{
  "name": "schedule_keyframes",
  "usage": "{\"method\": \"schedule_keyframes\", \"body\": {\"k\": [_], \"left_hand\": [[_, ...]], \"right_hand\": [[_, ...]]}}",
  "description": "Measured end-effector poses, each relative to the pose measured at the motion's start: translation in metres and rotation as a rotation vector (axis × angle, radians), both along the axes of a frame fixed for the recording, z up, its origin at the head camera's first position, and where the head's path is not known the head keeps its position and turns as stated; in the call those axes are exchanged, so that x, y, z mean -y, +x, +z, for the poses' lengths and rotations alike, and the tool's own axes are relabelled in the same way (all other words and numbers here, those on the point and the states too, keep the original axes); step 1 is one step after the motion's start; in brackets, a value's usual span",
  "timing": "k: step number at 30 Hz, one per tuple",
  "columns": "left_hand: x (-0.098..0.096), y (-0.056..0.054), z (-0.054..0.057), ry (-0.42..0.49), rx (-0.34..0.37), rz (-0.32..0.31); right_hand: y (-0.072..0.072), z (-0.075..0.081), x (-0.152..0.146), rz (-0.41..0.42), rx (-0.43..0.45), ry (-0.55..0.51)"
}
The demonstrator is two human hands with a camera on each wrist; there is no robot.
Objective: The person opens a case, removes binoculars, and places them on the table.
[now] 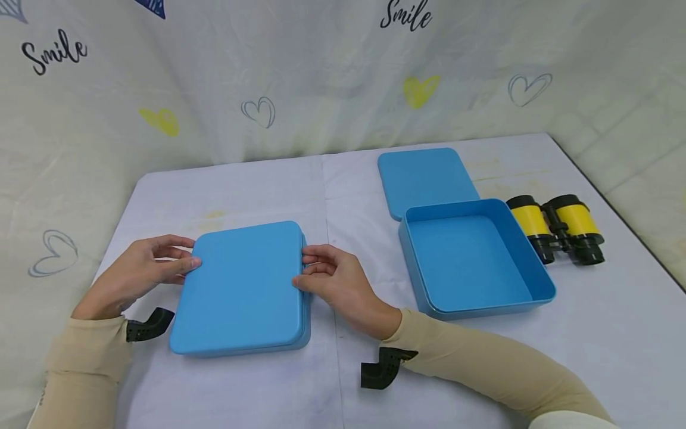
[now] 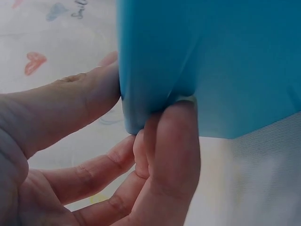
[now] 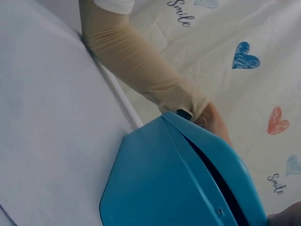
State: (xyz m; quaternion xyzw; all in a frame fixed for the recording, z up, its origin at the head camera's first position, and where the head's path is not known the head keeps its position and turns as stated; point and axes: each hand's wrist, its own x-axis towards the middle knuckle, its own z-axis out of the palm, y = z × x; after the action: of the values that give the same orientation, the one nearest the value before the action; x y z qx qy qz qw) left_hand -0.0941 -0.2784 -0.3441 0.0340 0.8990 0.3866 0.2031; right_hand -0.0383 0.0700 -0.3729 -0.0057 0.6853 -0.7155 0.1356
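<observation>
On the left half of the table, a blue lid [image 1: 243,286] lies over a blue rectangular box [image 3: 146,183]. My left hand [image 1: 136,268] grips the lid's left edge, thumb on the rim and fingers bent under it in the left wrist view. At the right edge, my right hand [image 1: 348,292] pinches the lid between thumb and fingers. The right wrist view shows a dark slit between lid and box wall, so the lid sits slightly raised along that side. The lid hides the inside of this box.
A second blue box [image 1: 477,262], lidless with bare inside, stands to the right. Behind it lies another blue lid [image 1: 426,179], partly covered by it. Yellow and black binoculars [image 1: 557,226] rest at its right. A printed curtain [image 1: 332,77] hangs behind the white-covered table [image 1: 364,405].
</observation>
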Motion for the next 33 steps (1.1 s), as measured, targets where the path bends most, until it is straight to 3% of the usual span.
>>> {"method": "schedule_keyframes", "body": {"k": [33], "left_hand": [[0.0014,0.0036,0.0032,0.017,0.0,-0.006]], "right_hand": [[0.0052,0.0035,-0.0034,0.042,-0.106,0.094]]}}
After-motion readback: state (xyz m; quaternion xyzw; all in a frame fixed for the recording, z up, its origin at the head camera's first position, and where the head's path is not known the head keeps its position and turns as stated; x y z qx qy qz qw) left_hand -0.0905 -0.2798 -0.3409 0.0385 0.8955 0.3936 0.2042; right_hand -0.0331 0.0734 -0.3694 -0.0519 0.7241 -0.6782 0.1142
